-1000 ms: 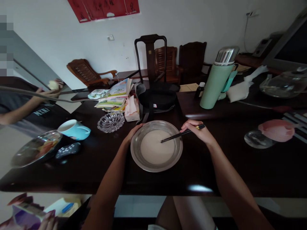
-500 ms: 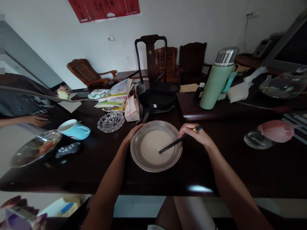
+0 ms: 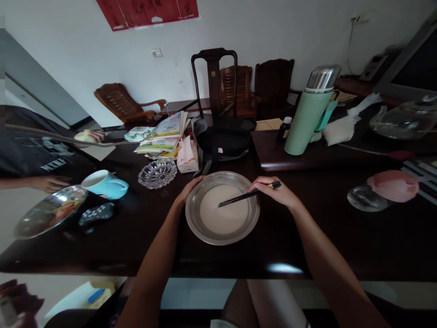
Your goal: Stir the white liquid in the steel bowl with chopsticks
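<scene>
A wide metal bowl stands on the dark table in front of me, part filled with a pale, milky batter-like liquid. My left hand curves round the bowl's left rim and grips it; some of its fingers are hidden behind the wall. Black chopsticks with gold-banded ends are pinched in my right hand above the bowl's right rim. Their tips dip into the liquid left of its middle.
To the left are a glass dish, a blue mug, a game controller and a metal bowl with food. A green thermos stands back right. Another person's hand rests at the far left.
The chopstick tips have swept left and away from me through the liquid, with my right hand shifting slightly left. At far left, another person's hand with a pale item has moved slightly.
</scene>
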`<state>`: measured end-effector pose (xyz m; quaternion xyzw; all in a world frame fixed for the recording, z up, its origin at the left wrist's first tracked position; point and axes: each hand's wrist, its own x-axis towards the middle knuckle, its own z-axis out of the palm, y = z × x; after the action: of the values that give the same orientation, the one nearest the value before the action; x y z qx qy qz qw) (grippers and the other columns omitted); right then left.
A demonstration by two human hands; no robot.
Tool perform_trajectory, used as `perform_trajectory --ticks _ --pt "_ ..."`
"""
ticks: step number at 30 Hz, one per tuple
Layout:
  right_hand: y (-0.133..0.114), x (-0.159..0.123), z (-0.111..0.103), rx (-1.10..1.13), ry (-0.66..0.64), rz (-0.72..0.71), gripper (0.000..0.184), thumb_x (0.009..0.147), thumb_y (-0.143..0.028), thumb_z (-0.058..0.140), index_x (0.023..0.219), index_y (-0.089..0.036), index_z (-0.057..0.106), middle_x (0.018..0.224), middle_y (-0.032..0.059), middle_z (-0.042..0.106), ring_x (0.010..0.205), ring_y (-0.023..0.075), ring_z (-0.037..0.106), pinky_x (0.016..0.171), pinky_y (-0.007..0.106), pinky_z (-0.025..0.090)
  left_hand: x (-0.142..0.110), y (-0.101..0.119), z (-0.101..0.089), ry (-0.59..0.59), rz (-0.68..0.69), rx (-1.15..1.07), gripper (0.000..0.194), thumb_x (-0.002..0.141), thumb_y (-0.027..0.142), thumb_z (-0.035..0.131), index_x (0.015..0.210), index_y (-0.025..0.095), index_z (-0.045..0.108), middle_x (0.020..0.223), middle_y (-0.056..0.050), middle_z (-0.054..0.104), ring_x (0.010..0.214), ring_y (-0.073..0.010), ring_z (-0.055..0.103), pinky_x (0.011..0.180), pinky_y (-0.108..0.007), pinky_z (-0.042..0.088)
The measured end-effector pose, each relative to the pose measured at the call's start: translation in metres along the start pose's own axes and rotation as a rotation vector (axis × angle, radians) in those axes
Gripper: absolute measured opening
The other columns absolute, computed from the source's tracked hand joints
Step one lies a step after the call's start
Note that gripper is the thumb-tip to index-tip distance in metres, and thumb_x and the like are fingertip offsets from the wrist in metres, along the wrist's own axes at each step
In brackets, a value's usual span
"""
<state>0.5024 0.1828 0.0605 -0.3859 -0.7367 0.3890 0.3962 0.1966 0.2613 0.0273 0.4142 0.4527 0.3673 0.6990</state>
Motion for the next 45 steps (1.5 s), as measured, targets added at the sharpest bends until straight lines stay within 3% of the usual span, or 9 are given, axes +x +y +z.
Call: perform_trajectory --ticks 4,10,15,20,26,31,36,42,45 --pt "0.001 -0.002 -0.004 0.050 0.119 0.029 0.031 0.090 -0.039 0.047 0.082 -0.018 0.068 0.076 0.0042 0.072 0.074 0.0184 0.067 0.074 0.030 0.049 -0.001 0.001 0.001 -0.009 -0.001 -0.004 0.028 0.080 0.030 0.053 0.096 0.014 0.069 0.089 -0.005 0.070 0.092 -0.0234 0.062 0.084 -0.029 0.046" --pt "0.001 0.000 0.001 0.007 0.003 0.009 0.029 0.088 -0.039 0.050 0.082 -0.018 0.070 0.085 0.0049 0.071 0.082 0.0190 0.066 0.075 0.029 0.048 0.001 0.001 0.000 -0.018 0.020 0.019 0.027 0.078 0.030 0.055 0.094 0.014 0.070 0.089 -0.005 0.070 0.094 -0.0246 0.061 0.087 -0.031 0.045" --pt "0.003 -0.002 -0.004 0.045 0.144 0.035 0.030 0.090 -0.040 0.047 0.083 -0.018 0.067 0.075 0.0040 0.072 0.074 0.0189 0.067 0.074 0.030 0.048 0.002 -0.002 -0.003 -0.017 0.009 -0.004 0.028 0.079 0.031 0.055 0.097 0.016 0.069 0.089 -0.003 0.070 0.094 -0.0237 0.061 0.086 -0.030 0.045" --pt "-0.001 -0.001 0.000 0.034 -0.014 0.005 0.031 0.089 -0.040 0.049 0.082 -0.018 0.070 0.082 0.0052 0.071 0.080 0.0191 0.066 0.073 0.030 0.048 0.003 -0.003 -0.004 -0.011 0.019 0.016 0.028 0.077 0.032 0.058 0.097 0.015 0.069 0.091 -0.004 0.070 0.094 -0.0233 0.061 0.085 -0.028 0.045" --pt "0.001 -0.001 -0.002 0.055 0.115 0.028 0.029 0.090 -0.039 0.047 0.083 -0.019 0.067 0.076 0.0041 0.072 0.075 0.0187 0.067 0.074 0.031 0.049 0.003 -0.003 -0.004 -0.026 0.013 0.001 0.028 0.078 0.032 0.056 0.095 0.015 0.069 0.091 -0.005 0.070 0.094 -0.0240 0.062 0.086 -0.029 0.046" --pt "-0.001 0.000 0.003 0.043 -0.018 0.011 0.030 0.088 -0.040 0.049 0.082 -0.019 0.069 0.084 0.0048 0.071 0.081 0.0190 0.066 0.075 0.030 0.049 0.002 -0.001 -0.001 -0.033 0.014 -0.008 0.027 0.078 0.030 0.054 0.094 0.015 0.070 0.090 -0.005 0.070 0.095 -0.0246 0.061 0.086 -0.030 0.046" --pt "0.001 -0.001 -0.002 0.033 0.113 0.029 0.029 0.089 -0.039 0.048 0.082 -0.019 0.068 0.078 0.0045 0.072 0.076 0.0185 0.066 0.074 0.030 0.049 0.002 -0.001 -0.001 -0.035 0.008 0.023 0.030 0.079 0.032 0.053 0.097 0.015 0.070 0.094 -0.005 0.070 0.099 -0.0260 0.060 0.089 -0.032 0.045" --pt "-0.001 0.001 0.002 0.019 -0.016 0.005 0.030 0.088 -0.041 0.050 0.082 -0.019 0.069 0.086 0.0054 0.071 0.084 0.0197 0.066 0.076 0.031 0.049 0.001 -0.001 -0.007 0.020 0.019 0.108 0.033 0.077 0.036 0.057 0.108 0.032 0.067 0.096 0.002 0.070 0.114 -0.0263 0.052 0.090 -0.031 0.045" --pt "-0.001 -0.001 -0.001 -0.007 0.075 0.013 0.029 0.088 -0.040 0.049 0.083 -0.019 0.069 0.083 0.0046 0.072 0.082 0.0198 0.066 0.077 0.031 0.048 0.002 -0.001 -0.009 -0.009 0.025 0.146 0.034 0.077 0.038 0.056 0.110 0.042 0.063 0.098 0.006 0.068 0.119 -0.0247 0.047 0.088 -0.030 0.046"
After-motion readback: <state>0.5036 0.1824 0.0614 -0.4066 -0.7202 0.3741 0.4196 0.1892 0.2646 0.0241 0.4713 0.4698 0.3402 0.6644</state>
